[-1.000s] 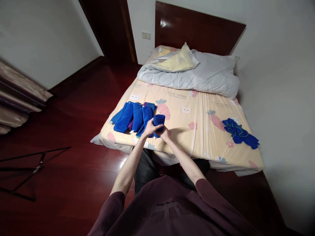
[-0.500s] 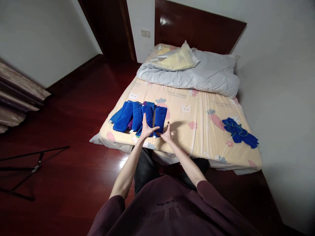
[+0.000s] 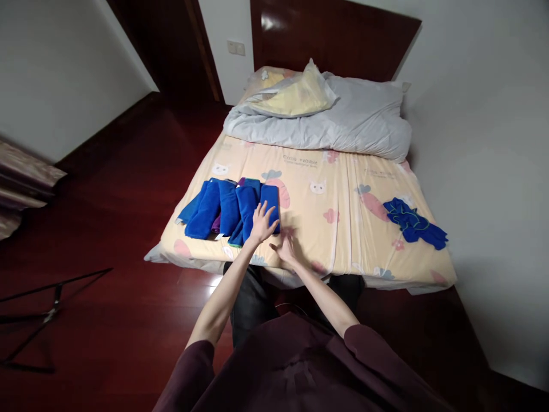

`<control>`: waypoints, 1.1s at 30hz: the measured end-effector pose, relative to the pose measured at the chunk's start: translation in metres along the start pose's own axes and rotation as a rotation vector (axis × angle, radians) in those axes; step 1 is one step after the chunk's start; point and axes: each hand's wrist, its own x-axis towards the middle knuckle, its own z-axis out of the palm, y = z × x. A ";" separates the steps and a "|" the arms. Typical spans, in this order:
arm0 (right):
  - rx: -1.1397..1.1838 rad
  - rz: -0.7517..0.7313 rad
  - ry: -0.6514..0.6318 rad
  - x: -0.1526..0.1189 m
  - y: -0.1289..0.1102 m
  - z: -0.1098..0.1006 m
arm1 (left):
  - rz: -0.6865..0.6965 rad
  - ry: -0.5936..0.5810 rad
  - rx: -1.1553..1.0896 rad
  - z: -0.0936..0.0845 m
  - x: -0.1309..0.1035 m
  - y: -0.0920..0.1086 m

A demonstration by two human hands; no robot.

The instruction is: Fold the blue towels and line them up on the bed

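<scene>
On the bed (image 3: 317, 234), both hands have fingers spread wide; the left hand (image 3: 262, 224), over the end cloth (image 3: 270, 197), could skew it by brushing past

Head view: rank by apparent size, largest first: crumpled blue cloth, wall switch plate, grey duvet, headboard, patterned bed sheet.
1. Patterned bed sheet
2. Grey duvet and headboard: too alike to rank
3. Crumpled blue cloth
4. Wall switch plate, clearly smallest

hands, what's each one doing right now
Left hand: open, fingers spread, over the rightmost folded blue cloth.
Right hand: open, holding nothing.
</scene>
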 end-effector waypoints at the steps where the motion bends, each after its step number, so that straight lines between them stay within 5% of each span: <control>1: -0.016 -0.001 -0.023 -0.003 0.000 0.002 | 0.012 -0.049 0.030 0.010 0.008 0.002; 7: -0.054 0.012 -0.116 -0.007 -0.001 0.015 | 0.025 -0.269 0.160 0.077 0.065 0.004; 11: -0.047 -0.054 -0.134 0.001 0.003 0.022 | -0.065 -0.349 0.245 0.099 0.088 -0.011; 14: -0.075 -0.130 -0.144 0.006 -0.001 0.029 | -0.082 -0.331 0.373 0.091 0.089 -0.027; 20: -0.087 -0.217 -0.227 0.018 -0.042 0.050 | -0.144 -0.378 0.775 0.044 0.082 -0.052; 23: 0.030 -0.206 -0.213 0.018 -0.052 0.043 | -0.122 -0.386 0.923 0.034 0.084 -0.060; 25: 0.155 -0.242 -0.222 0.011 -0.040 0.021 | -0.100 -0.378 0.994 0.033 0.086 -0.064; 28: 0.304 -0.259 -0.232 -0.006 0.015 -0.042 | -0.123 -0.375 1.071 0.034 0.089 -0.067; 33: 0.160 0.232 0.364 -0.025 0.167 -0.210 | -0.037 -0.393 1.027 0.039 0.076 -0.054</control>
